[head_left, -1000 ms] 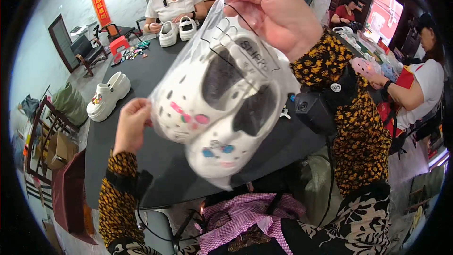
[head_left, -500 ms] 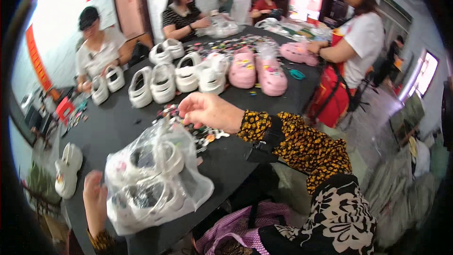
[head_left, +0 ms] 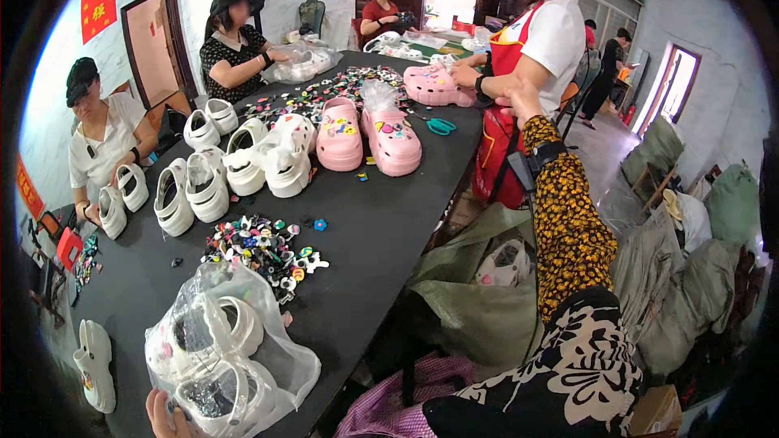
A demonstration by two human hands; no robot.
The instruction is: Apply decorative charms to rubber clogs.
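Observation:
A clear plastic bag [head_left: 296, 373] holding a pair of white clogs [head_left: 231, 393] lies on the dark table's near edge. My left hand [head_left: 165, 417] rests against the bag's near left side, fingers apart and cut off by the frame's lower edge. Stretched out to the far right, my right hand [head_left: 523, 97] overlaps the forearm of a person in a red apron [head_left: 497, 154]; whether it touches is unclear. Its fingers look loosely extended, with nothing visible in them. Beyond the bag lies a pile of small colourful shoe charms [head_left: 264, 247].
White clogs [head_left: 207, 186] and a pink pair [head_left: 389, 142] stand mid-table. Teal scissors [head_left: 441, 126] lie near the right edge. A single white clog [head_left: 96, 365] sits at the left. A green sack [head_left: 479, 300] stands beside the table. Several people work around it.
My right hand has swung from above the charm pile out to the person in the apron. My left hand has come against the bag. The view has shifted right.

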